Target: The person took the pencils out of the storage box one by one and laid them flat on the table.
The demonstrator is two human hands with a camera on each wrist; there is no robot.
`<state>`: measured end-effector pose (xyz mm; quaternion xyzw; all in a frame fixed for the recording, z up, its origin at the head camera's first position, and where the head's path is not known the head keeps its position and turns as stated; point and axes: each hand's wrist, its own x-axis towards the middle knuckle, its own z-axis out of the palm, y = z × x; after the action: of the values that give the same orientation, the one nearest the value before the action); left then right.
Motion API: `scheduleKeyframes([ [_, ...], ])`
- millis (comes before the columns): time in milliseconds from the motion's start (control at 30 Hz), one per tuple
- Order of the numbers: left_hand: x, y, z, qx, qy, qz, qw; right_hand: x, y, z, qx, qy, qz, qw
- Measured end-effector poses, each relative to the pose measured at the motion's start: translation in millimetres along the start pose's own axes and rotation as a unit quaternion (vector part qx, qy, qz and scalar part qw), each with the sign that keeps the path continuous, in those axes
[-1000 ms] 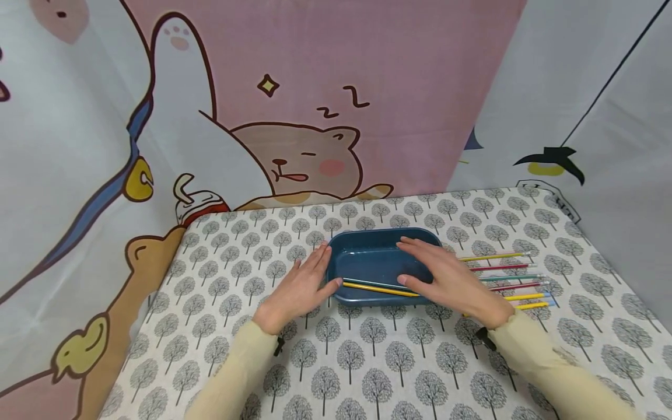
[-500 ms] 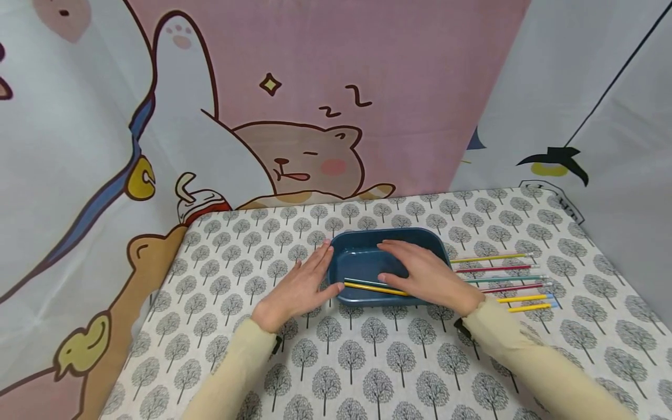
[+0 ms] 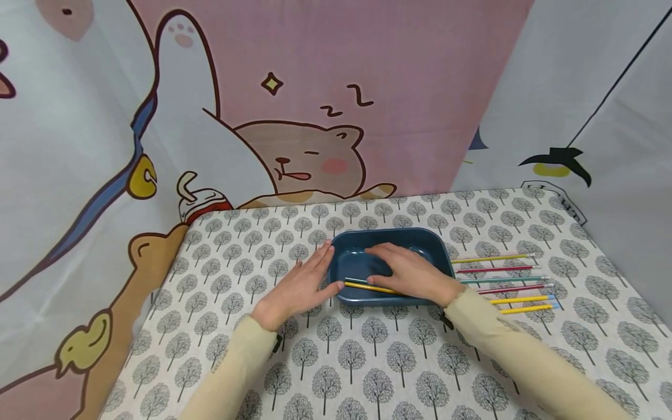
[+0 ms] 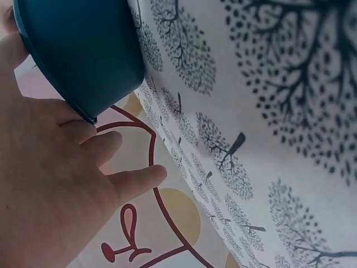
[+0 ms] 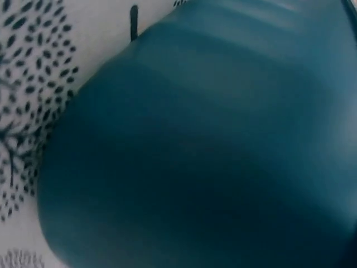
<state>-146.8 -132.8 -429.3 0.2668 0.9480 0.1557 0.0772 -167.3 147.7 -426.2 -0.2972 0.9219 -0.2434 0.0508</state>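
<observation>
A dark blue rectangular tray [image 3: 391, 235] sits on the patterned tablecloth. My left hand [image 3: 296, 291] touches its left rim with extended fingers; the left wrist view shows that hand [image 4: 56, 178] against the tray's wall [image 4: 89, 50]. Over the tray's right part is my right hand [image 3: 417, 274], thumb and fingers apart and nothing visible between them. A yellow pencil [image 3: 367, 287] lies along the tray's near side beside a thin greenish one, their right ends hidden by that hand. Blue tray wall [image 5: 184, 145] fills most of the right wrist view, and no hand shows there.
Right of the tray lie several pencils in a row: a yellow-green one [image 3: 490, 258], a red one [image 3: 499, 269], a green one [image 3: 501, 280], another red one [image 3: 517, 289] and yellow ones [image 3: 525, 300]. A cartoon-printed curtain [image 3: 420, 87] hangs behind the table.
My right hand has moved left, further over the tray, covering more of the yellow pencil and uncovering more of the pencils on the right. The left hand stays at the rim.
</observation>
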Motion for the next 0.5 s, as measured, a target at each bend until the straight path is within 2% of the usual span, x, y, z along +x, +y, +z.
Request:
scheduleKeyframes([
  [233, 0.1, 0.1, 1.5, 0.004, -0.006, -0.006, 1.0, 6.6, 0.3, 5.2, 0.014, -0.038, -0.003, 0.999],
  [500, 0.9, -1.3, 2.7, 0.011, -0.005, -0.003, 0.9999, 11.3, 2.5, 12.6, 0.019, -0.056, -0.011, 0.998],
])
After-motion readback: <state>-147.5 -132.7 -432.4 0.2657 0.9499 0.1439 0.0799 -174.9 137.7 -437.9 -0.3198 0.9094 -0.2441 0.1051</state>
